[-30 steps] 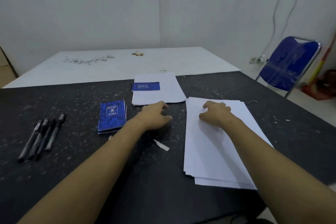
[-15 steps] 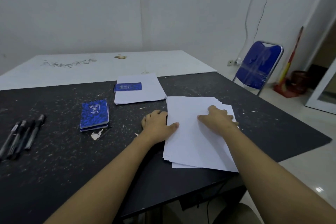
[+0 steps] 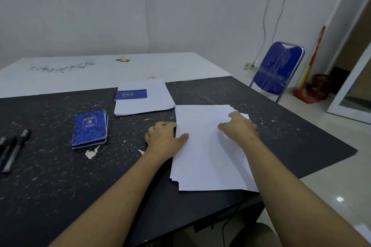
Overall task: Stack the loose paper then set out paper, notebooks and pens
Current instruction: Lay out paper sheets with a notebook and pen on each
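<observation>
A fanned stack of loose white paper [image 3: 202, 158] lies on the black table [image 3: 60, 182] in front of me. My left hand [image 3: 163, 139] holds the stack's left edge, thumb on top and fingers curled at the side. On the far right part of the stack sits my right hand [image 3: 240, 127], thumb on the top sheet and fingers bent over the right edge. A stack of blue notebooks [image 3: 90, 127] lies to the left. Further back, one blue notebook [image 3: 131, 94] rests on a set-out sheaf of paper [image 3: 148, 104]. Black pens [image 3: 13, 149] lie at the far left.
Torn paper scraps [image 3: 91, 152] lie near the notebooks. A white tabletop [image 3: 100, 70] adjoins the black one at the back. A blue folding chair [image 3: 278, 68] stands right of the table. The table's right edge drops to a tiled floor [image 3: 331, 176].
My left hand moved right from the bare table to the stack's left edge. The right hand shifted toward the stack's far right. My view turned right.
</observation>
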